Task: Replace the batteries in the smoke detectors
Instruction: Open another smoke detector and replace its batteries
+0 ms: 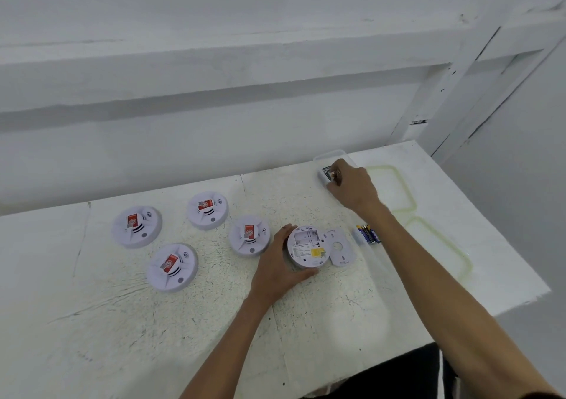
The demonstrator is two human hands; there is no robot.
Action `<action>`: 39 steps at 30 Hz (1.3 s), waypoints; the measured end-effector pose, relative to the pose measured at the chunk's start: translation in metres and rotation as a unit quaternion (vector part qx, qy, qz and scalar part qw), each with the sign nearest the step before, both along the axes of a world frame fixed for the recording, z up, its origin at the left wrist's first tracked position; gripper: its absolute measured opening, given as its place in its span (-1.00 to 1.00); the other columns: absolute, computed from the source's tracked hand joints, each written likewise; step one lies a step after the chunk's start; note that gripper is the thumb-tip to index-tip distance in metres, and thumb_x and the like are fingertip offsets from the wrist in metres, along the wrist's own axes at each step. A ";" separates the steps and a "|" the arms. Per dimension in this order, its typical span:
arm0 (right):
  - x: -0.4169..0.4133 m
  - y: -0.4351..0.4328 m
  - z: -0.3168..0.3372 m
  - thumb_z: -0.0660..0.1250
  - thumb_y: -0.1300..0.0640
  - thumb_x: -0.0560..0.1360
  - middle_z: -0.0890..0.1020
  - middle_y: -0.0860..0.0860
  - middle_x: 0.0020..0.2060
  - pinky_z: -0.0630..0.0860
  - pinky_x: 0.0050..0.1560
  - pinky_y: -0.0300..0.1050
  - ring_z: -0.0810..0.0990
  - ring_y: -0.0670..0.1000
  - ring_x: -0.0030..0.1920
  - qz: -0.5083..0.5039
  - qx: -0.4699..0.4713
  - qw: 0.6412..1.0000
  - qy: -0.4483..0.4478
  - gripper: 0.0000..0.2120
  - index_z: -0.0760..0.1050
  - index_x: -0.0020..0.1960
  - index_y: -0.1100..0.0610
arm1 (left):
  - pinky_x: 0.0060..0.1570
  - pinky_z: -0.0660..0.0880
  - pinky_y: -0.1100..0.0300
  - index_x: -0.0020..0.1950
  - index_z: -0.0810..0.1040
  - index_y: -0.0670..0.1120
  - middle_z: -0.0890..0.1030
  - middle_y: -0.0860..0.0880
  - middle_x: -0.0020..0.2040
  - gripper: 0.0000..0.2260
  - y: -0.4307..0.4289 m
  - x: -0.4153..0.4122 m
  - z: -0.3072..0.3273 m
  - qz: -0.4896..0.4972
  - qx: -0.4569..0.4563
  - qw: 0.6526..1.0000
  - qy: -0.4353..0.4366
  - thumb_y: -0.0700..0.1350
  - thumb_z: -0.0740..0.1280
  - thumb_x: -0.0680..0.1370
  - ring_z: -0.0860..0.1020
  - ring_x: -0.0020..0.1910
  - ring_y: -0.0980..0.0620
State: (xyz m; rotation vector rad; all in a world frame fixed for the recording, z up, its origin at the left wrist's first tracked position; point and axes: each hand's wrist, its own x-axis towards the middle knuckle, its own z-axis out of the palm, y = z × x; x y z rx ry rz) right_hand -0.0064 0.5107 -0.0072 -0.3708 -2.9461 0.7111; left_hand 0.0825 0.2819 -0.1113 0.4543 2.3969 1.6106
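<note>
Our left hand grips the upturned detector.
Right hand in the box, grip unclear; batteries point to the white wall across our scuffed table.

Matt plastic detectors, rough tabletop

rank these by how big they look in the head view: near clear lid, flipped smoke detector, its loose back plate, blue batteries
1. near clear lid
2. flipped smoke detector
3. loose back plate, only a little smaller than the detector
4. blue batteries
All four lie at a similar depth, so nearness hardly skews this.
</note>
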 end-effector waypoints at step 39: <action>0.101 -0.063 -0.055 0.29 0.02 0.58 0.60 -0.01 0.08 0.39 -0.09 -0.17 0.44 0.03 0.09 -0.030 -0.006 0.997 0.072 -0.78 0.66 0.05 0.08 | 0.17 0.35 0.57 0.41 0.26 0.25 0.47 0.35 0.28 -0.15 0.001 0.004 -0.002 -0.002 0.000 1.000 -0.001 0.10 0.69 0.28 0.44 0.26 0.46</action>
